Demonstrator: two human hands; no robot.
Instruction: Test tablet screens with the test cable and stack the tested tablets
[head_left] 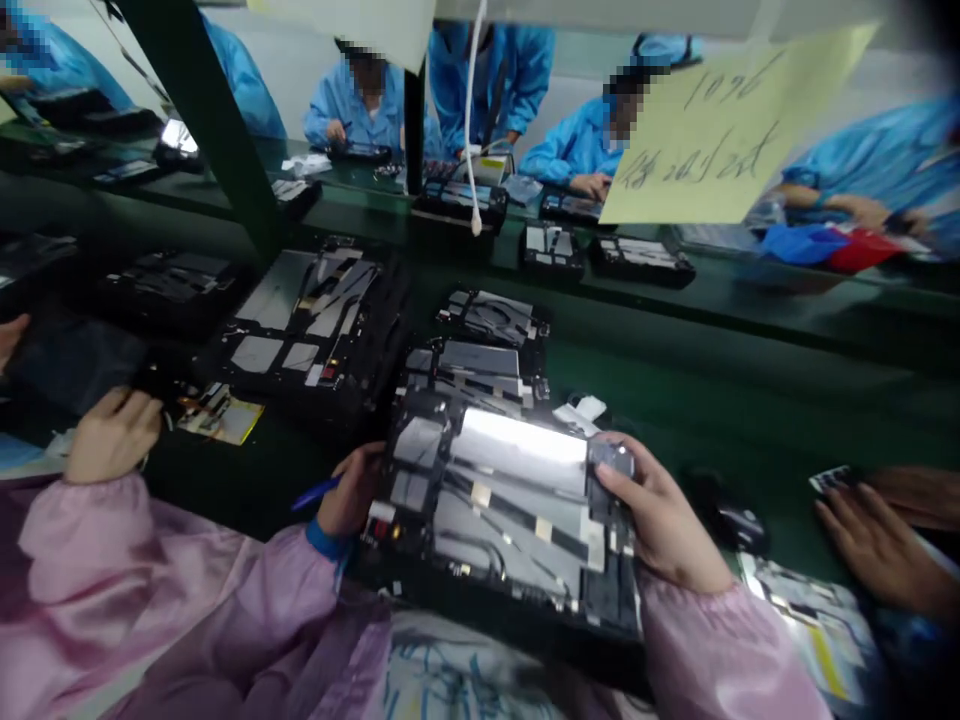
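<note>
An opened tablet chassis (495,500) with bare metal plates and black tape lies in front of me on the green belt. My left hand (351,492) is closed on its left edge, and a blue pen (315,492) sticks out from the fingers. On the right edge, my right hand (660,520) grips the chassis, with its thumb pressed on a small dark part (615,460) at the top right corner. Both of my sleeves are pink.
More opened tablets (315,320) (480,350) lie on the belt behind it. A co-worker's hand in a pink sleeve (112,435) rests at the left, and another person's hands (877,540) at the right. People in blue coats work across the belt. A yellow note (720,130) hangs overhead.
</note>
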